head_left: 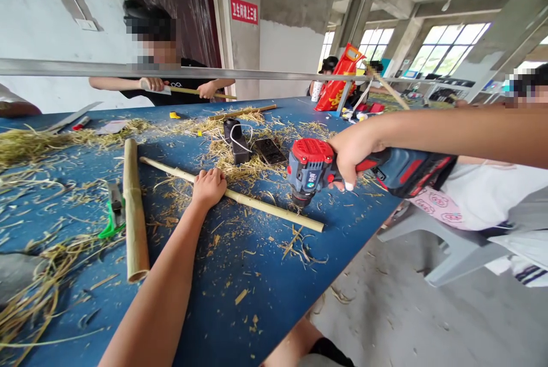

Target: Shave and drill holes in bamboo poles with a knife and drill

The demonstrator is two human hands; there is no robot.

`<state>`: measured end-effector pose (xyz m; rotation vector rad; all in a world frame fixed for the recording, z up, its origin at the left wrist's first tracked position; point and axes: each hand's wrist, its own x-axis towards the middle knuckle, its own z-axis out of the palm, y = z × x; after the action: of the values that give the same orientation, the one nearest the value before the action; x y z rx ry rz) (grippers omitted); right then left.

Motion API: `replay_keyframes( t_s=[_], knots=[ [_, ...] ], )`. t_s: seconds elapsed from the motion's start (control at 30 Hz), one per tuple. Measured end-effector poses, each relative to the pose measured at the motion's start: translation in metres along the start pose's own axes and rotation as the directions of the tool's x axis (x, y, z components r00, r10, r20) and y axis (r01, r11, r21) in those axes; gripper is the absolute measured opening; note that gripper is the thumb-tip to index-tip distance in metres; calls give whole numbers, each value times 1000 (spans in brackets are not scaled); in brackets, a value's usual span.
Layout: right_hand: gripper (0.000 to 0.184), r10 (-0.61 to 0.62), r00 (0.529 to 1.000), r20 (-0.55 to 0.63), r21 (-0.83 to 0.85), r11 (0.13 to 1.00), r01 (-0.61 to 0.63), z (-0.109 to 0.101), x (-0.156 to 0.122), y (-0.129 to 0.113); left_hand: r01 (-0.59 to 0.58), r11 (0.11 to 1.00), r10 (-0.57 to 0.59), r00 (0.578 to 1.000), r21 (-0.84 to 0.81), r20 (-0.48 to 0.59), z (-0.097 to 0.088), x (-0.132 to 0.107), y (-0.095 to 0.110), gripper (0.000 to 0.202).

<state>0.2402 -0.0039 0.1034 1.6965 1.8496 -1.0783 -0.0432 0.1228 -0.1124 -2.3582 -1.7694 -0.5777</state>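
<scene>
My left hand (209, 187) is closed round a thin bamboo pole (261, 202) and presses it against the blue table (240, 310). In my right hand (353, 147) is a red and dark blue cordless drill (311, 167), gripped by its handle. The drill's chuck points down over the right part of the pole; whether the bit touches the bamboo I cannot make out. Left of my forearm lies a thicker bamboo tube (136, 213), its hollow end towards me. Beside that tube is a green utility knife (115, 210).
Bamboo shavings (51, 281) litter the table. A phone (269, 151) and a black power strip (237, 141) with a white cable lie beyond the pole. Across the table a person (171, 81) holds a stick. A metal bar (265, 74) spans the view. A grey stool (445, 241) stands at right.
</scene>
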Motion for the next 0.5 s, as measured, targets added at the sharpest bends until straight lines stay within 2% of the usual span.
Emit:
replay_keyframes(
  t_s=[0.23,0.4,0.5],
  knots=[
    [21,70,996,-61,-73,995,-74,6,4,-6,-5,1000,5,1000,22,4,-4,-2,2,23],
    [22,13,998,-60,-111,994,-20,7,3,-11,-15,999,15,1000,39,4,-5,-3,3,26],
    [20,19,998,-56,-91,996,-24,7,4,-11,-24,999,24,1000,47,8,-5,-3,3,29]
  ],
)
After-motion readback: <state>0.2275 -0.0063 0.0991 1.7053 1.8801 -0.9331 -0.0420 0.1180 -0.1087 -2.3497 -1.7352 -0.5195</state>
